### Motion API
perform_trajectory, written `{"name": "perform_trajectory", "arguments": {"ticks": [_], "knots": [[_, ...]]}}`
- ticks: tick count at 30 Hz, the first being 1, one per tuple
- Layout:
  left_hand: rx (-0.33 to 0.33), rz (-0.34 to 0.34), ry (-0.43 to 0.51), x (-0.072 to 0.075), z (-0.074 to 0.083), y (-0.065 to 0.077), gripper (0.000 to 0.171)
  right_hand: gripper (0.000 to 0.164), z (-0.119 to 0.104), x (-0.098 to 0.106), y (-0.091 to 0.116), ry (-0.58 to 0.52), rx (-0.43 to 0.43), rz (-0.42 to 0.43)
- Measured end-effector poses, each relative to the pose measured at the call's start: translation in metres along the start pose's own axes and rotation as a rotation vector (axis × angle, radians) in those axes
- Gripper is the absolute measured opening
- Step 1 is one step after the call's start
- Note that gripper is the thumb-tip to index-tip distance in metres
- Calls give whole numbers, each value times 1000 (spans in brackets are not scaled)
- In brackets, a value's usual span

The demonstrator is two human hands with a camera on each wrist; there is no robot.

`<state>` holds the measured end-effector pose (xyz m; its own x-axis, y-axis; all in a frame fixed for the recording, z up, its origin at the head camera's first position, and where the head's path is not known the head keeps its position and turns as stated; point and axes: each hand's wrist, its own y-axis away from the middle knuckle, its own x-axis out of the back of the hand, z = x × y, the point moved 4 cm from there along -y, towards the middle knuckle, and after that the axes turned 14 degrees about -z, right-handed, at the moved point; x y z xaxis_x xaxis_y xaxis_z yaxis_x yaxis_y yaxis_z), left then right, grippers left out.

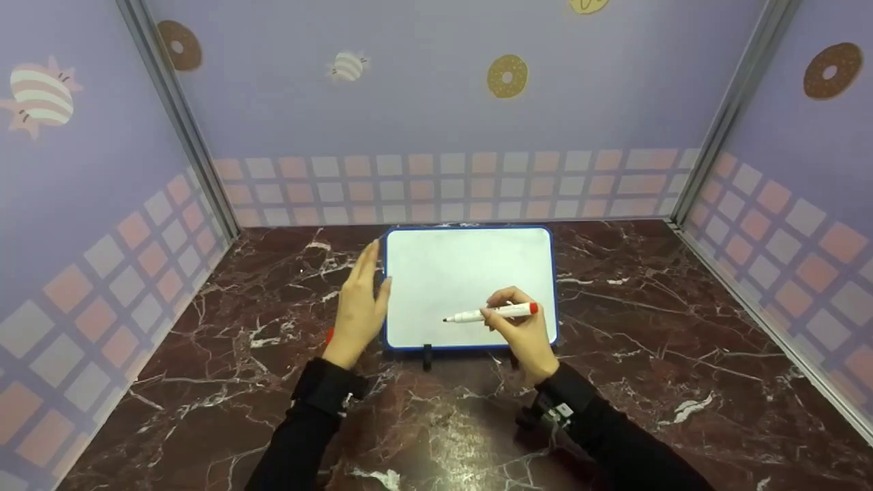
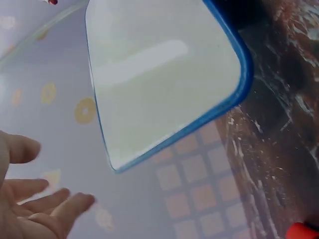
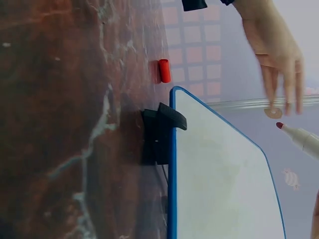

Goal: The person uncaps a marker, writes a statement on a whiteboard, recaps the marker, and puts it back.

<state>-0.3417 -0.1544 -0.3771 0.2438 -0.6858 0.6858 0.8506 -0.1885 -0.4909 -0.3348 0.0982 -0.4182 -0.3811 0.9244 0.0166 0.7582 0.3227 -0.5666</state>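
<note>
A whiteboard (image 1: 470, 273) with a blue frame stands on a black stand (image 3: 158, 129), its white face blank. My right hand (image 1: 524, 331) pinches a white marker (image 1: 501, 312) with a red end, held in front of the board's lower part. The uncapped tip points left; it looks dark red in the right wrist view. Beside the board's left edge is my left hand (image 1: 359, 310), fingers extended and holding nothing. In the left wrist view its fingers (image 2: 75, 206) are apart from the board. A red marker cap (image 3: 164, 71) lies on the table near the left wrist.
The table (image 1: 239, 382) has a dark red marbled top. Behind it rises a lilac wall (image 1: 423, 102) with pink and white squares, and side walls close in at left and right. Metal posts (image 1: 184, 123) run up the corners.
</note>
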Motion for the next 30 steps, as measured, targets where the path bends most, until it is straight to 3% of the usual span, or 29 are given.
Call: {"name": "perform_trajectory", "arguments": {"ticks": [6, 9, 12, 22, 30], "knots": [[191, -210, 57, -9, -27, 3, 60, 22, -3, -9, -16, 51, 91, 12], [253, -307, 102, -16, -34, 6, 58, 15, -2, -15, -24, 92, 100, 24], [277, -348, 128, -21, -39, 7, 55, 8, 3, -21, -31, 130, 99, 46], [259, -291, 162, -27, -52, 7, 47, 7, 8, -48, -50, 153, 116, 90], [293, -291, 221, -29, -53, 8, 44, 15, 6, -62, -57, 267, 113, 113]]}}
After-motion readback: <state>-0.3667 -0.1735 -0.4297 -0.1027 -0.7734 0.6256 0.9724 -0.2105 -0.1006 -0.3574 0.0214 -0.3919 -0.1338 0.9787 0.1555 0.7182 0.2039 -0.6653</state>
